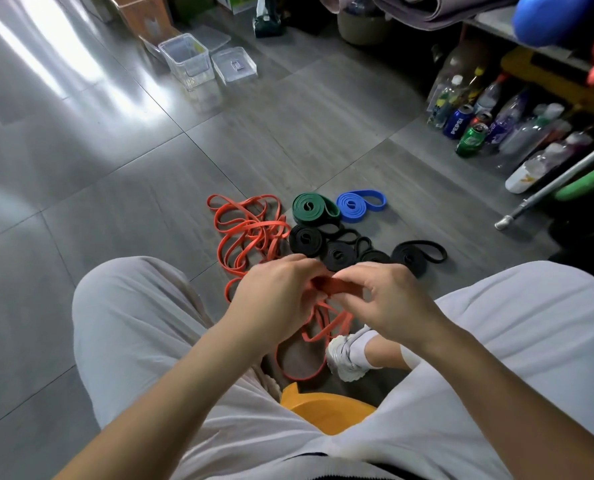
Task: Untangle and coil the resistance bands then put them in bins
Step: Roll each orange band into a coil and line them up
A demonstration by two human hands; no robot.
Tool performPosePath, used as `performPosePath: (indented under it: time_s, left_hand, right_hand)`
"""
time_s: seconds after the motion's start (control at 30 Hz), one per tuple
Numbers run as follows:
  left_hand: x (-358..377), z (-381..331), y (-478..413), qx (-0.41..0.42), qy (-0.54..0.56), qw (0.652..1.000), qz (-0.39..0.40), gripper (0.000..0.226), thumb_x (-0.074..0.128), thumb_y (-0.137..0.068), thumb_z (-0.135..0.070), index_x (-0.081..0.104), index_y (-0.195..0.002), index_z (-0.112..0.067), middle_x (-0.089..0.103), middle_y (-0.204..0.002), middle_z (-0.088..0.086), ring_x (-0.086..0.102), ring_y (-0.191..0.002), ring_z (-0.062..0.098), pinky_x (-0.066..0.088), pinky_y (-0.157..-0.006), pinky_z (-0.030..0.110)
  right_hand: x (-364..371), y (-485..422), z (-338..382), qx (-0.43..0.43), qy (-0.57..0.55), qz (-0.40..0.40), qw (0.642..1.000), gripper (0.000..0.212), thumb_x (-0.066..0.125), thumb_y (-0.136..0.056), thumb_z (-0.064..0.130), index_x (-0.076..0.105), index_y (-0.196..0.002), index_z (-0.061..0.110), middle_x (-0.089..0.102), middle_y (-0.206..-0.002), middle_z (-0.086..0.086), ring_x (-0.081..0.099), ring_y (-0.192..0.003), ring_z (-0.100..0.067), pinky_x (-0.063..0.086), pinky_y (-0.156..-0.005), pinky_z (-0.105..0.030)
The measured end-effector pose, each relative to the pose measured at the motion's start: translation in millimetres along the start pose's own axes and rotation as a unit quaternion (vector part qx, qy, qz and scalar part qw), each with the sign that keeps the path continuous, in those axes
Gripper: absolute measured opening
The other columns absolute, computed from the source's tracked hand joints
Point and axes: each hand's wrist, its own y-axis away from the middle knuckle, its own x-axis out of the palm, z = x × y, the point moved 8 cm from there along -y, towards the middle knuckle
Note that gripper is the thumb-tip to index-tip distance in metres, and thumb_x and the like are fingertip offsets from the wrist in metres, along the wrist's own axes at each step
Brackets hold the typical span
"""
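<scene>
Pinching an orange band [344, 287], both hands [274, 294] [390, 299] hover well apart from clear bins [184, 62] [234, 73].

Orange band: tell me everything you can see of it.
The orange band is a thin, flat strap, rubbery-looking, orange-red and uncoiled. Its loose, tangled loops lie on the grey floor, left of the coiled black bands and green band. A short stretch is raised and pinched between the left hand and right hand. More loops hang below the hands, beside a white shoe. Whether it is one band or several cannot be told.
</scene>
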Motion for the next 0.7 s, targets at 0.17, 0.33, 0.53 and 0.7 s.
performPosePath:
  time_s: [0.17, 0.33, 0.53, 0.7]
  left_hand:
    - [0, 24, 7, -0.094, 0.174, 0.98, -0.037, 0.02, 0.07, -0.083, -0.019, 0.067, -0.102, -0.022, 0.069, -0.09, -0.009, 0.065, -0.076, 0.005, 0.054, -0.072, 0.024]
    - [19, 38, 15, -0.179, 0.492, 0.85, -0.064, 0.018, 0.07, -0.077, -0.016, 0.068, -0.095, -0.018, 0.072, -0.09, 0.009, 0.07, -0.081, 0.026, 0.057, -0.076, 0.038]
    - [50, 29, 27, -0.245, 0.677, 0.693, -0.035, 0.023, 0.066, -0.076, -0.012, 0.066, -0.099, -0.011, 0.073, -0.092, 0.012, 0.071, -0.084, 0.021, 0.056, -0.069, 0.026]
    - [18, 28, 14, -0.134, 0.227, 0.965, 0.007, 0.038, 0.073, -0.079, -0.022, 0.061, -0.116, -0.026, 0.062, -0.106, -0.01, 0.06, -0.09, 0.002, 0.052, -0.081, 0.02]
  right_hand:
    - [-13, 1, -18, 0.061, -0.087, -0.041, 0.993, 0.022, 0.08, -0.073, 0.027, 0.074, -0.094, 0.025, 0.069, -0.082, 0.018, 0.062, -0.083, 0.001, 0.048, -0.073, -0.012]
    - [-4, 2, -29, 0.101, -0.244, -0.026, 0.964, 0.023, 0.078, -0.068, 0.037, 0.073, -0.09, 0.035, 0.074, -0.084, 0.01, 0.07, -0.081, -0.007, 0.055, -0.075, -0.022]
    - [7, 7, -25, 0.081, -0.409, -0.059, 0.907, 0.021, 0.074, -0.072, 0.018, 0.076, -0.091, 0.028, 0.075, -0.087, 0.0, 0.072, -0.081, -0.016, 0.054, -0.072, -0.02]
    - [7, 11, -35, 0.116, -0.191, -0.022, 0.974, 0.025, 0.078, -0.075, 0.016, 0.074, -0.093, 0.034, 0.073, -0.081, 0.011, 0.068, -0.079, -0.008, 0.054, -0.075, -0.024]
